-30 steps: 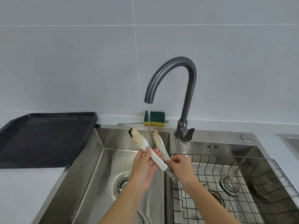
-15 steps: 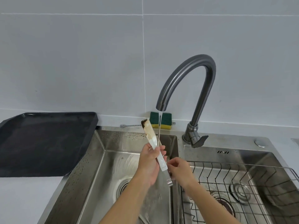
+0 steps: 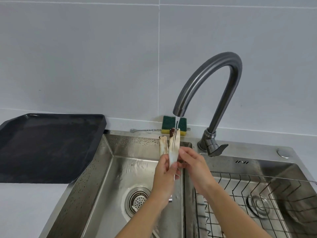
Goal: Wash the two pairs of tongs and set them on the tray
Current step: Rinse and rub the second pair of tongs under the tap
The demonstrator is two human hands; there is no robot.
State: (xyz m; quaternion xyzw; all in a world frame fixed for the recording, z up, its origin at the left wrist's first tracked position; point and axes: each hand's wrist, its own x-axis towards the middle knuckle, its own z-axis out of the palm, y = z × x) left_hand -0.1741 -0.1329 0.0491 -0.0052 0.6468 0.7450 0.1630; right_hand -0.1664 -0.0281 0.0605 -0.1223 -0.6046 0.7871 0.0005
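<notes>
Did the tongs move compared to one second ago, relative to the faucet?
Yes. The tongs now stand nearly upright with their tips right under the faucet spout; earlier they leaned left, tips on both sides of the stream.

I count one pair of tongs (image 3: 173, 148) in view, held by my two hands, left (image 3: 165, 177) and right (image 3: 193, 167). There is one faucet (image 3: 211, 86), one sponge (image 3: 174, 125), one black tray (image 3: 49, 146), two sink basins (image 3: 106, 169), two drains (image 3: 138, 199) and one wire rack (image 3: 257, 194).

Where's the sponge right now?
In the head view, the sponge stands on the sink's back ledge against the wall, behind the faucet's water stream, right of the black tray.
</notes>
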